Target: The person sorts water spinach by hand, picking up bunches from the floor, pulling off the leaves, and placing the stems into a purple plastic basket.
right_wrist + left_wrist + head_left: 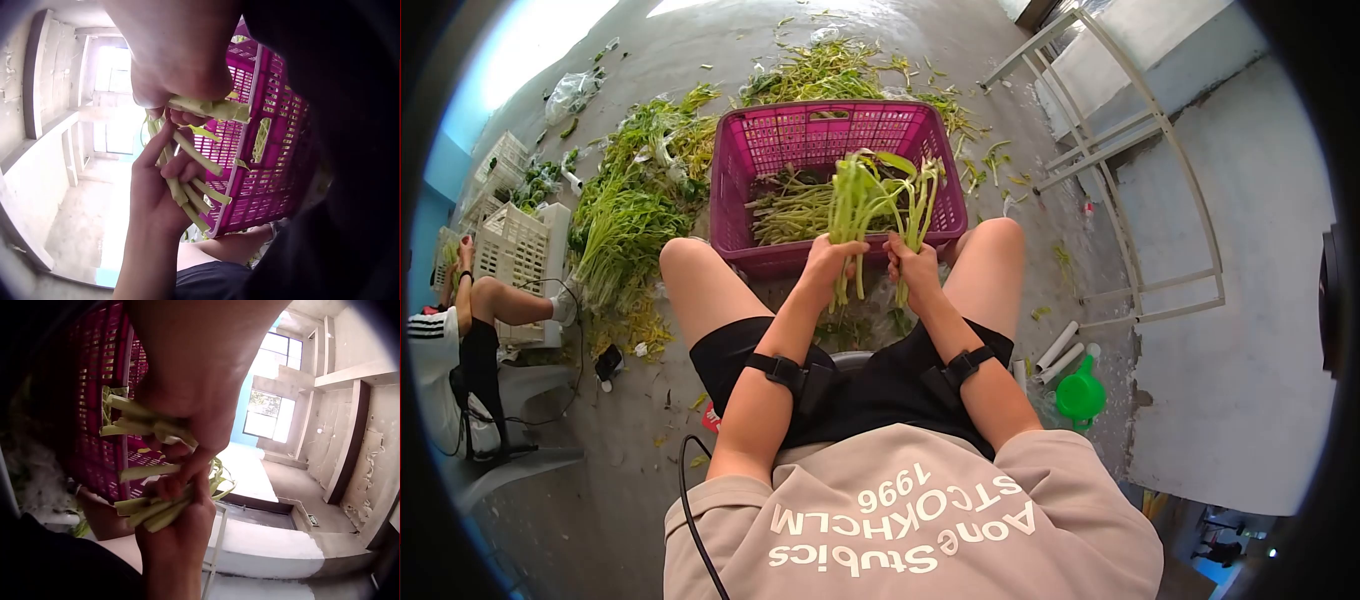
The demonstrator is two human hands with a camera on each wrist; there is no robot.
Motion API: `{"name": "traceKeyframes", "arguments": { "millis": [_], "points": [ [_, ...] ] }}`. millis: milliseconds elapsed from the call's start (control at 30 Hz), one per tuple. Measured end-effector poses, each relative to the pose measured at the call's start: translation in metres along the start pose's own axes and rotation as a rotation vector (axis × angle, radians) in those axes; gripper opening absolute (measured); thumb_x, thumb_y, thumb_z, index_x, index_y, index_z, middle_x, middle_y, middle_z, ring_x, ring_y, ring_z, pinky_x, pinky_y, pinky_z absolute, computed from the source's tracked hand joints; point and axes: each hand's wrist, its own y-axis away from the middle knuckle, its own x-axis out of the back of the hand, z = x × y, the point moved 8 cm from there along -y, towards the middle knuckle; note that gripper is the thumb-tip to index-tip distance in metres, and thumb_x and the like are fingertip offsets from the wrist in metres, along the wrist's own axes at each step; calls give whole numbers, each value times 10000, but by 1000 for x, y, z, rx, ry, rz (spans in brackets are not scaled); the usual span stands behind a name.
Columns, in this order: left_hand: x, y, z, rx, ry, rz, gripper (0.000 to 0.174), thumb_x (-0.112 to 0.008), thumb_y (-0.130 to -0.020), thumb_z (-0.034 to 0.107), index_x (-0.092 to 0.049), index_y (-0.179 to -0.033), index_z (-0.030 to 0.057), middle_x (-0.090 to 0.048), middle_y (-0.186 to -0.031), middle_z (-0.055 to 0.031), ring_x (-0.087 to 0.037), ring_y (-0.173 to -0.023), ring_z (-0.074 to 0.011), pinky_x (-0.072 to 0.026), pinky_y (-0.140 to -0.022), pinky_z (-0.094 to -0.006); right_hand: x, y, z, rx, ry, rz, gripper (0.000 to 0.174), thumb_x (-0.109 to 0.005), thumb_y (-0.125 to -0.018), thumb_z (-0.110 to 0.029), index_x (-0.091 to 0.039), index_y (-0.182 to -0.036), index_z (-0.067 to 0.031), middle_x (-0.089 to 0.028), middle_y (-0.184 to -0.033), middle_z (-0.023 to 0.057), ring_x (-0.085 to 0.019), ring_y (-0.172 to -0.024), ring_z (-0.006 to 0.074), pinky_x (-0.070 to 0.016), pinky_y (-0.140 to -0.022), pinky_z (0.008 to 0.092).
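My left hand grips a bunch of long pale-green vegetable stalks above the near rim of a magenta plastic crate. Close beside it, my right hand holds a second, thinner bunch of stalks whose tops bend over. In the left wrist view, cut stalk ends stick out below the fingers of the right hand. The right wrist view shows the left hand wrapped round several stalks, its fingertips close to the other hand. More trimmed stalks lie inside the crate.
Heaps of leafy greens cover the floor left of the crate and behind it. At far left another person sits near white crates. A metal frame, a green plastic container and white pipes are on the right.
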Motion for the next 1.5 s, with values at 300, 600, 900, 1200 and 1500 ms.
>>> {"name": "traceKeyframes", "arguments": {
  "millis": [300, 600, 900, 1200, 1500],
  "points": [
    [19, -12, 0, -29, 422, 36, 144, -612, -878, 139, -603, -961, 21, -603, -753, -28, -499, -506, -97, -394, -496, -251, 24, -12, 14, -78, -243, 198, 197, -627, -958, -174, -618, -835, -20, -550, -629, 22, -449, -450, 113, -360, -429, 262],
    [49, -15, 6, -201, 614, 221, 114, -645, -876, 74, -576, -959, 36, -534, -727, -38, -521, -512, -119, -438, -463, -238, 32, -7, 28, -191, -213, 159, 191, -651, -953, -195, -640, -889, -16, -549, -626, 11, -454, -470, 99, -371, -424, 261],
    [41, -13, 3, -207, 577, 158, 135, -629, -902, 96, -547, -1005, 63, -585, -849, -36, -539, -581, -117, -462, -535, -255, -37, 16, 16, -232, -110, -411, 251, -606, -958, -201, -666, -1052, 24, -592, -634, 22, -439, -448, 69, -338, -440, 238],
    [32, -16, 3, -178, 609, 146, 108, -641, -877, 45, -570, -958, 40, -583, -786, -50, -545, -533, -134, -447, -481, -252, -42, 18, 12, -227, -17, -401, 297, -587, -947, -196, -664, -1038, 76, -638, -649, 101, -454, -415, 96, -343, -423, 223],
    [26, -9, 7, -203, 491, 113, 95, -597, -921, 76, -571, -1007, 44, -575, -784, -34, -536, -555, -111, -452, -509, -250, -36, 11, 18, -186, -38, -352, 251, -578, -898, -169, -678, -868, 60, -635, -625, 120, -459, -414, 126, -337, -422, 252]
  ]
}}
